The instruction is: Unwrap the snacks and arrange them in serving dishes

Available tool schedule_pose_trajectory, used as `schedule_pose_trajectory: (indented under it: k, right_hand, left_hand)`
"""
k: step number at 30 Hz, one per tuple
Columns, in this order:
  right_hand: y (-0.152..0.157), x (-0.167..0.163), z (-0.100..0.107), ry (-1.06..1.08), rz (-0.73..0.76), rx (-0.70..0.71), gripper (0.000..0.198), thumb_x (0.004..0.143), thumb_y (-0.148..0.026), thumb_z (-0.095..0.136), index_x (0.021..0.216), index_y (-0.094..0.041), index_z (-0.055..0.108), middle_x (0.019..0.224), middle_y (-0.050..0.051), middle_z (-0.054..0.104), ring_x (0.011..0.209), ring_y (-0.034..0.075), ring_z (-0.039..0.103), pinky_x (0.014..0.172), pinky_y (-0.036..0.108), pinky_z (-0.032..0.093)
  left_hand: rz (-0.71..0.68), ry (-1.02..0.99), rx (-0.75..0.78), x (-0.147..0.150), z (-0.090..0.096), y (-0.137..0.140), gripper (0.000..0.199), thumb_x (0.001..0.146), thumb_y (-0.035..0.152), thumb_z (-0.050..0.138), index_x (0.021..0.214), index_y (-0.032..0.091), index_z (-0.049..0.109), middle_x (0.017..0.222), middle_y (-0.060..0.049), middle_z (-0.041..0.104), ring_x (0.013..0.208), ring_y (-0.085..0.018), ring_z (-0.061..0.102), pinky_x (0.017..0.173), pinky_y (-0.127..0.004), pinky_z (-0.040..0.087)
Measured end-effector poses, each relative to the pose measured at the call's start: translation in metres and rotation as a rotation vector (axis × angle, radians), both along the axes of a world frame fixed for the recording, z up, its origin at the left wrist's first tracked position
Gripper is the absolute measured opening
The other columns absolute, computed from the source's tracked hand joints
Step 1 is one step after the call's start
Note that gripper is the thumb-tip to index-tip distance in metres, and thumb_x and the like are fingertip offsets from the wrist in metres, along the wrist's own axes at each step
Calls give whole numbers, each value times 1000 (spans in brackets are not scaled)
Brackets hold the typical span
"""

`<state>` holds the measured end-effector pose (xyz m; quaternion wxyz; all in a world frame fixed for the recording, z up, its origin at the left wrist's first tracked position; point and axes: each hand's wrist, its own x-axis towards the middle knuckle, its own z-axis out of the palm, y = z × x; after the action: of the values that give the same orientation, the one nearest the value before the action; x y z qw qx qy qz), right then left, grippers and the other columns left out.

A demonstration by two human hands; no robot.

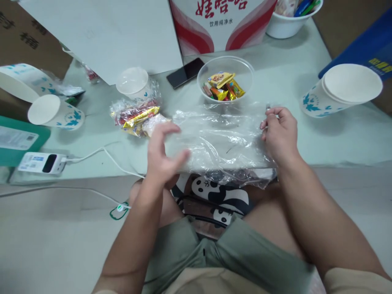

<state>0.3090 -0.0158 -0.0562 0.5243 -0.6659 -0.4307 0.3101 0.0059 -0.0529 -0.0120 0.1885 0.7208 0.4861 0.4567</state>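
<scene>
A clear plastic bag (220, 141) lies spread over the table's front part, its near edge hanging over the rim. My right hand (280, 132) pinches the bag's right edge between thumb and fingers. At the bag's left end, my left hand (163, 153) is held with thumb and fingers apart, somewhat blurred, with nothing in it. Just beyond that hand sits a clear packet of wrapped snacks (139, 116). Behind the bag stands a round clear plastic bowl (251, 79) containing several yellow-wrapped candies (225, 83).
A black phone (185, 73) lies beside the bowl. Paper cups stand left (56, 112) and right (339, 90). A white power bank (41, 162) with a cable rests near the left front edge. Behind are a red-and-white carton (222, 24) and a white basin (288, 25).
</scene>
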Motion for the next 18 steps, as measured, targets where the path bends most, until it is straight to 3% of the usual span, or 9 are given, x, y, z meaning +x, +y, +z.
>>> schedule_pose_trajectory:
  k: [2, 4, 5, 7, 9, 12, 15, 18]
  right_hand:
    - [0, -1, 1, -1, -1, 10, 12, 94, -39, 54, 94, -27, 54, 68, -3, 55, 39, 8, 38, 37, 24, 29]
    - [1, -2, 1, 12, -25, -2, 11, 93, -37, 56, 94, -27, 54, 68, -3, 55, 40, 8, 39, 37, 24, 29]
    - [2, -2, 0, 17, -38, -11, 11, 92, -37, 56, 94, -27, 55, 69, -3, 55, 41, 9, 41, 37, 24, 30]
    - [4, -2, -3, -2, -40, -12, 14, 93, -41, 55, 95, -27, 55, 70, -1, 57, 44, 11, 45, 39, 26, 34]
    - [7, -2, -9, -60, -16, 15, 21, 96, -47, 53, 98, -27, 55, 73, 0, 59, 46, 13, 49, 42, 29, 38]
    - [11, -3, -17, -186, 38, 19, 26, 99, -51, 47, 105, -27, 56, 76, 2, 62, 49, 16, 54, 49, 34, 45]
    - [6, -7, -11, -355, 62, -23, 24, 93, -40, 55, 111, -26, 58, 90, 5, 67, 60, 18, 63, 64, 41, 56]
    - [-12, -6, 13, -502, -21, 103, 44, 80, -33, 63, 122, -22, 58, 122, 13, 63, 95, 25, 69, 90, 51, 57]
  left_hand:
    - [-184, 349, -44, -4, -7, -32, 58, 70, 53, 85, 120, 28, 67, 135, -11, 66, 139, -37, 50, 120, -57, 34]
    - [-108, 526, -64, -9, -19, -53, 35, 84, 34, 75, 118, 29, 70, 139, -10, 67, 144, -37, 49, 122, -60, 29]
    - [-88, 531, -37, -13, -25, -59, 21, 89, 26, 68, 109, 29, 73, 128, -9, 73, 135, -33, 58, 120, -57, 34]
    - [-69, 490, 39, -22, -36, -66, 17, 91, 18, 61, 98, 27, 74, 105, -7, 79, 113, -27, 71, 108, -48, 47]
    - [-66, 464, 142, -33, -42, -69, 15, 91, 16, 63, 96, 26, 73, 93, -6, 80, 95, -24, 75, 93, -41, 54]
    - [-108, 500, 255, -43, -42, -79, 14, 89, 12, 67, 97, 24, 70, 84, -4, 79, 77, -20, 72, 76, -34, 54]
    - [-149, 515, 253, -42, -35, -90, 11, 90, 10, 67, 92, 21, 67, 76, -3, 75, 71, -18, 69, 69, -31, 52]
    - [-79, 473, 158, -34, -22, -96, 10, 90, 10, 64, 88, 20, 66, 80, -3, 74, 75, -17, 70, 72, -30, 55]
